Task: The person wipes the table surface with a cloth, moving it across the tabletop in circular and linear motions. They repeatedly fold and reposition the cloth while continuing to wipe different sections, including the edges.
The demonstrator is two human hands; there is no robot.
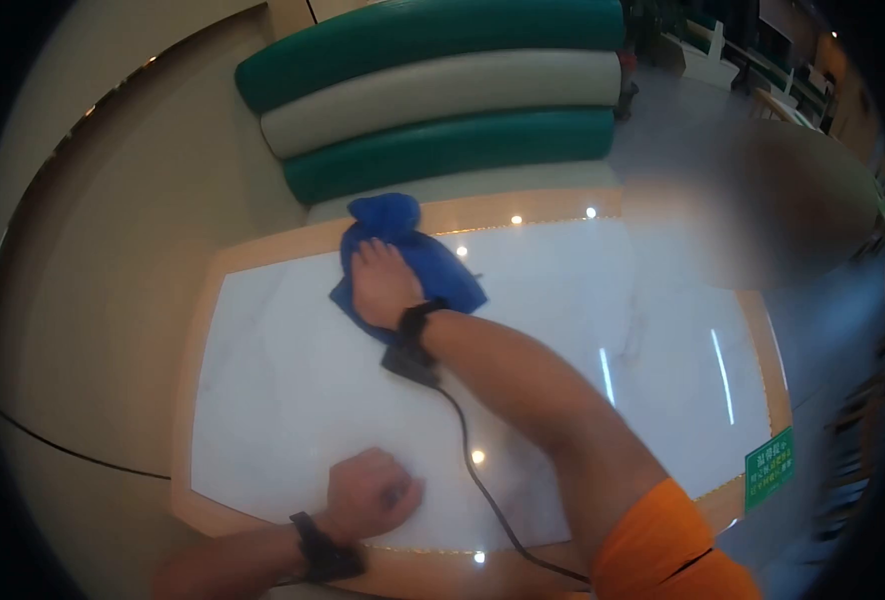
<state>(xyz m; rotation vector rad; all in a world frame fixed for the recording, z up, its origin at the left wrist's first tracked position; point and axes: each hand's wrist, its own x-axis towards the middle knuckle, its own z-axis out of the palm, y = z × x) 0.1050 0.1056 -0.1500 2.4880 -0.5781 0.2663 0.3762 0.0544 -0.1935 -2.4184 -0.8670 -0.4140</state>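
A blue cloth (pixel 443 272) lies bunched on the far left part of the white marble-patterned table (pixel 293 350), with one end reaching over the wooden edge. My right hand (pixel 385 283) rests flat on top of the cloth, fingers stretched out and pointing away from me. Near the table's front edge, my left hand (pixel 371 492) is curled into a fist at the tabletop, with no object visible in it. Both wrists wear dark bands, and a cable runs from the right one.
Behind the table stands a padded green and cream bench (pixel 443 95). A beige wall (pixel 113 260) borders the left side. A green sign (pixel 769 468) is at the table's right front corner. A large blurred patch covers the upper right.
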